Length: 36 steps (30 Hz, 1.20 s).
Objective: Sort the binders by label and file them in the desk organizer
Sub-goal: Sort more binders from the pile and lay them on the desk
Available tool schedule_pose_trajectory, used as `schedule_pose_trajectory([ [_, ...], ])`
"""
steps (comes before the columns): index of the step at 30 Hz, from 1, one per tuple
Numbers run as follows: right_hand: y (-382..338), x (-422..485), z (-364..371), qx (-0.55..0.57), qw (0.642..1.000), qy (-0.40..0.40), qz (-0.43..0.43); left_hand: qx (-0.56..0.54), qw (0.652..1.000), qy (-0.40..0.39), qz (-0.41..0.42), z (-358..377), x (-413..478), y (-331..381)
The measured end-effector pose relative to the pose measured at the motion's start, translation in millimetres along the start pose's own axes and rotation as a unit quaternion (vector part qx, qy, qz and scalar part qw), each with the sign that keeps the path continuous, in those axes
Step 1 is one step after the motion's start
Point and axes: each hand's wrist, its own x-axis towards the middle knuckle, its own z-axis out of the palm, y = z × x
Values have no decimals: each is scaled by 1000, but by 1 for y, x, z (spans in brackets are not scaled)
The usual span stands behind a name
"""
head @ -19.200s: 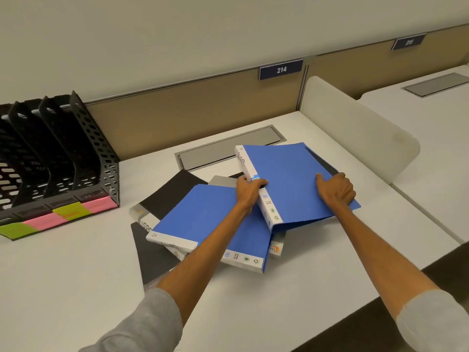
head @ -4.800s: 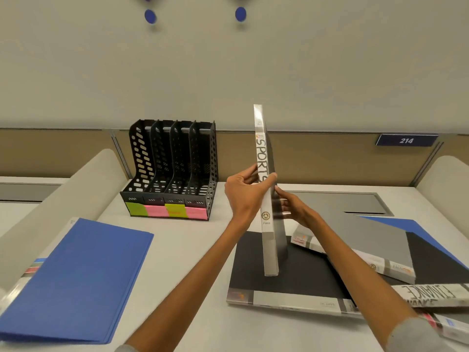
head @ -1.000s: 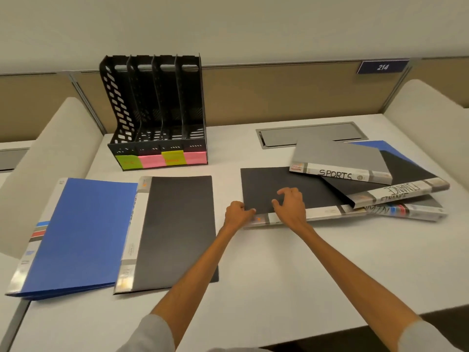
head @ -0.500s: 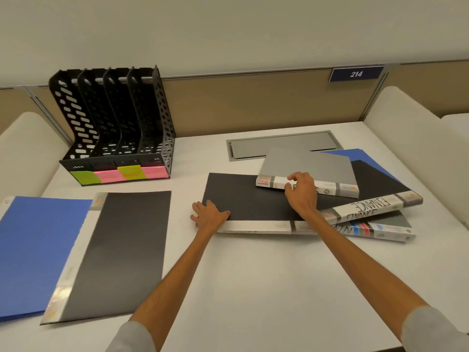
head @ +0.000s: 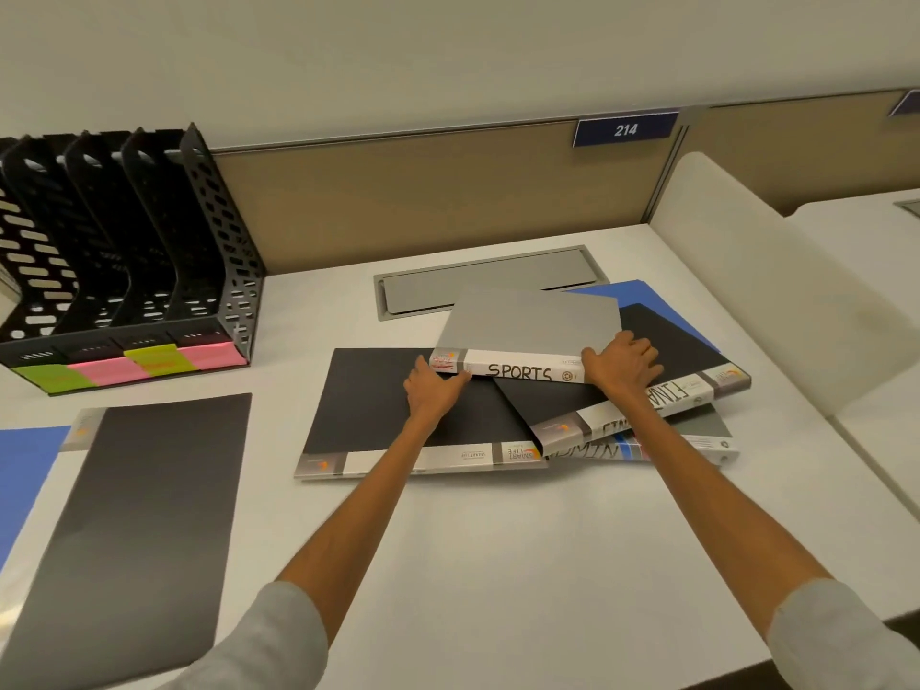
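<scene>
On the stack at the middle of the desk, in the head view, the SPORTS binder (head: 532, 321) is now being taken at both ends. Half a second ago the left hand (head: 433, 388) was resting on the black binder (head: 398, 415) underneath. It is now being set against the left end of the labelled spine, though whether its fingers are hooking under cannot be told. The right hand (head: 622, 366) is being curled over the right end, gripping it. By this shift the grey binder is probably being chosen as the next one to sort. The FINANCE binder (head: 672, 395) is lying just below it. The desk organizer (head: 219, 271), fronted with green and pink notes (head: 129, 366), is standing empty at the far left. The work is being done on a white desk (head: 498, 565) with a grey cable hatch (head: 488, 281), backed by a tan partition (head: 423, 191) carrying a number plate (head: 625, 129).
</scene>
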Motion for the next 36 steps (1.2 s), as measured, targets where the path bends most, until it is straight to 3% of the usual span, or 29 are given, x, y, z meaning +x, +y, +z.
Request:
schedule_pose_trajectory([
  [6,2,3,5,26,999,-25,2,5,1000,-4,2,6,12,3],
  [10,-3,4,3,109,992,-39,47,-46,999,-1,6,3,13,3],
  [15,-7,6,-4,187,975,-63,104,-230,972,43,9,-8,8,25],
  [20,-28,-4,-6,274,952,-101,91,-387,915,68,94,-27,-5,67],
  [26,-79,-36,-2,362,913,-180,46,-384,896,121,186,-65,-22,98],
  [30,-126,-65,-2,385,898,-213,23,-304,926,98,200,-76,-35,94],
  [36,-181,-99,-13,323,904,-273,-66,-309,927,76,198,-100,-47,61],
])
